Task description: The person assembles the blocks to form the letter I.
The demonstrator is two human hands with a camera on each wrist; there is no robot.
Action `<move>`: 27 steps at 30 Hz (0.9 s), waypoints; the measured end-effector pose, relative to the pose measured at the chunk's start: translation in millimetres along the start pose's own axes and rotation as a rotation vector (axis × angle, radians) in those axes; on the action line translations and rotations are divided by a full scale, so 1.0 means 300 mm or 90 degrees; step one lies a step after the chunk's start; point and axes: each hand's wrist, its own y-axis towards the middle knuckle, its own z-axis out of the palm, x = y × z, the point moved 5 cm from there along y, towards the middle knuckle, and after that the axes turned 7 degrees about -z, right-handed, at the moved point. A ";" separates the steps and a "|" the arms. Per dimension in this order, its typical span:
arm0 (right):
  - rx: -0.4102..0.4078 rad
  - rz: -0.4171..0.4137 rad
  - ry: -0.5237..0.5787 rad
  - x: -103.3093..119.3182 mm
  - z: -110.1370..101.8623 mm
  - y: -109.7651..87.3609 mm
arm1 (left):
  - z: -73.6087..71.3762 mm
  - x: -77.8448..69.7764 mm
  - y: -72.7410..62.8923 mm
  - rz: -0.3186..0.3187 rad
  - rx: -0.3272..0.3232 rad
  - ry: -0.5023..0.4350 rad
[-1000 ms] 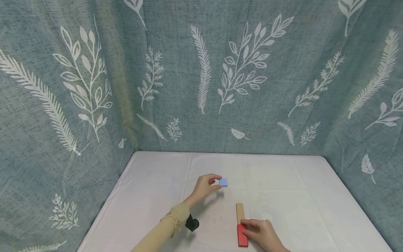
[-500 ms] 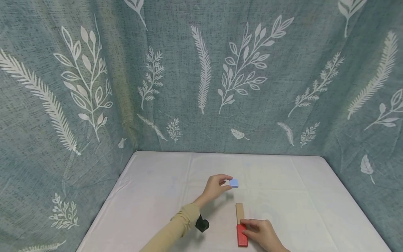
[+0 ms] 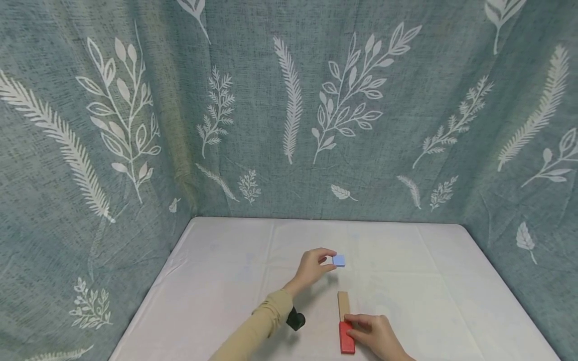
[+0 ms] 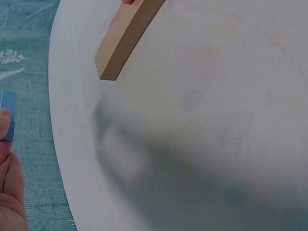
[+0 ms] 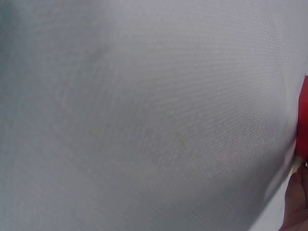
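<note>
Between thumb and fingers, my left hand (image 3: 312, 266) pinches a small blue block (image 3: 339, 260) above the table, with a shadow below it. The same blue block (image 4: 8, 115) shows at the left edge of the left wrist view. My right hand (image 3: 378, 335) holds a red block (image 3: 346, 345) lying on the tabletop, index finger near its far end and thumb at its side. Against that far end lies a plain wooden block (image 3: 343, 304), in line with the red one. In the right wrist view, only part of the red block (image 5: 302, 122) appears at the right edge.
A white cloth covers the table (image 3: 415, 281). Green curtains (image 3: 271, 190) with white leaf prints stand behind it and on both sides. A black device (image 3: 296, 319) sits under the left forearm, at the sleeve.
My left hand has moved right with the blue block, slowing in the last half second, and is now above the wooden block's far end in the head view. The right hand has stayed put.
</note>
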 end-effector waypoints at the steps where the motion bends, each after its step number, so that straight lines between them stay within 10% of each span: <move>1: -0.002 -0.001 -0.002 0.000 -0.001 -0.001 | 0.003 0.000 0.001 0.002 0.000 0.000; 27: -0.001 0.006 0.008 0.010 0.002 -0.003 | 0.083 0.063 -0.015 -0.005 -0.012 0.015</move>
